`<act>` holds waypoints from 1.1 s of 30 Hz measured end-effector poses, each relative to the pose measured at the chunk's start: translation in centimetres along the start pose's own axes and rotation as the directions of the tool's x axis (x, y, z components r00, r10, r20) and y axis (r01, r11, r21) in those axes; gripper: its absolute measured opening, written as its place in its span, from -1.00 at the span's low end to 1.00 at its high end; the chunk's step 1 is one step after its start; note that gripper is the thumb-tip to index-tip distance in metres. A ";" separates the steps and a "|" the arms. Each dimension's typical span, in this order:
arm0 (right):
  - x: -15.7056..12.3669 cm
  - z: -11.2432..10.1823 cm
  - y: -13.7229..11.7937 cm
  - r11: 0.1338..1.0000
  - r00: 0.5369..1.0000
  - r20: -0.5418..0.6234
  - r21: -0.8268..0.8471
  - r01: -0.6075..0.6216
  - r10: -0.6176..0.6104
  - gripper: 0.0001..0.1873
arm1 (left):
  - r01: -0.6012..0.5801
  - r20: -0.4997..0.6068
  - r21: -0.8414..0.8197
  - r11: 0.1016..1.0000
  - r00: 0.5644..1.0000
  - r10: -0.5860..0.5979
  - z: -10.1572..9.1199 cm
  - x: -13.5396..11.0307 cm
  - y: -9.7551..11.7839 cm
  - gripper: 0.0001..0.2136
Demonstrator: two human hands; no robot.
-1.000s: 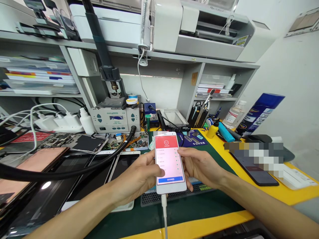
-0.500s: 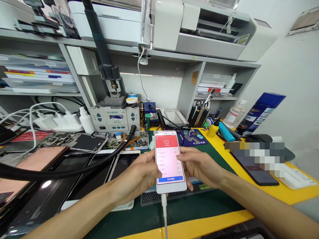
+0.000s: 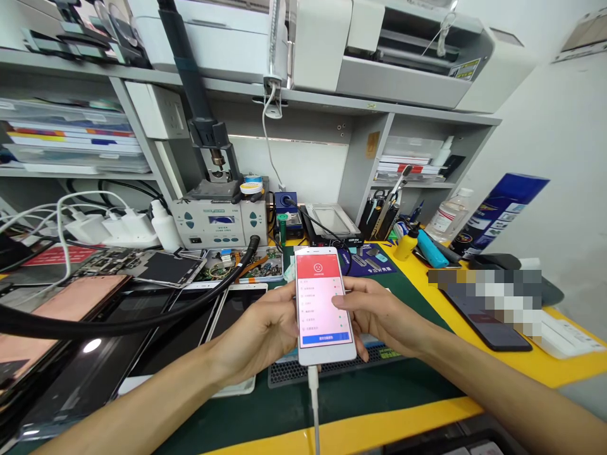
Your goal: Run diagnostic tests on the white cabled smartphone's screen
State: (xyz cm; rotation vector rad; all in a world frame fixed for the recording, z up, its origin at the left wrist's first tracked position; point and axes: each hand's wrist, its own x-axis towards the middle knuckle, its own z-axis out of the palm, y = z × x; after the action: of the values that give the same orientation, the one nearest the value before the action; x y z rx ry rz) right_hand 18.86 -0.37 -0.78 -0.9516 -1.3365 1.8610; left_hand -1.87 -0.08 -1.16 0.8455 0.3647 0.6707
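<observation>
A white smartphone (image 3: 327,355) is held upright between both hands, tilted toward me. Its lit screen has a red band with a sad face on top, a list in the middle and a blue bar below. My left hand (image 3: 270,319) grips the phone's left edge, the thumb lying along that side. My right hand (image 3: 379,309) holds the right edge, and its thumb reaches over the list on the screen. The fingers behind the phone are mostly hidden. A white charging cable (image 3: 313,392) is plugged into the bottom end and runs down toward me.
Several phones and screens lie at left, crossed by a thick black hose (image 3: 190,316). Behind stand a hot-air station (image 3: 222,224) and a tray of small parts (image 3: 265,268). At right are a dark phone (image 3: 488,322), a yellow bottle (image 3: 405,245) and a blue can (image 3: 502,212).
My left thumb has drawn back from the lower list to the phone's left edge. The right thumb has shifted slightly inward over the screen. Both hands still hold the phone.
</observation>
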 end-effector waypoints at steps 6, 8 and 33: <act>0.0 -0.2 0.0 1.000 1.000 0.023 0.026 0.007 -0.008 -0.56 | -0.006 -0.002 -0.021 1.000 1.000 0.006 0.1 0.0 0.0 -0.32; 0.0 -0.2 0.0 1.000 1.000 0.028 0.030 0.004 -0.005 -0.56 | -0.002 0.009 -0.016 1.000 1.000 0.002 0.0 0.0 0.0 -0.35; -0.1 -0.1 -0.1 1.000 0.999 0.034 0.029 0.003 -0.004 -0.61 | 0.017 0.001 -0.012 1.000 1.000 -0.017 0.2 -0.1 0.1 -0.27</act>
State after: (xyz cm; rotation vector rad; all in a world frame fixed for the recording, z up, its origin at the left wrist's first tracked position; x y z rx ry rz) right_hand 19.01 -0.40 -0.65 -0.9062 -1.3267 1.8971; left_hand -1.89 -0.16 -0.97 0.8302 0.3663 0.6558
